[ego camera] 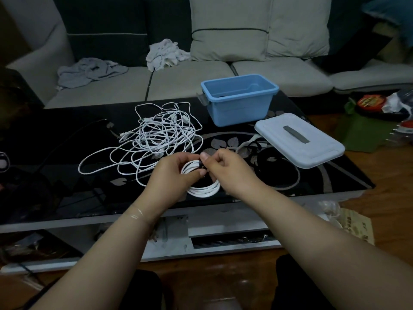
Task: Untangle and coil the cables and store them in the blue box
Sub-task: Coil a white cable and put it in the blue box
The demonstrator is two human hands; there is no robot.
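A neat white coil of cable (204, 190) hangs between my hands just above the black glass table (67, 142). My left hand (172, 173) grips the coil's upper left side. My right hand (225, 170) pinches a small dark band at the coil's top. A tangled heap of white cables (156, 136) lies on the table behind my left hand. The open blue box (240, 101) stands at the table's far right side, with something dark on its floor. Its pale lid (299, 139) with a grey handle lies flat to the right.
A grey sofa (190, 79) with cushions and crumpled cloths runs behind the table. A black cable (73, 137) lies at the table's left. A white and a black cord (252, 142) lie by the lid. Bags and clutter sit on the floor at right.
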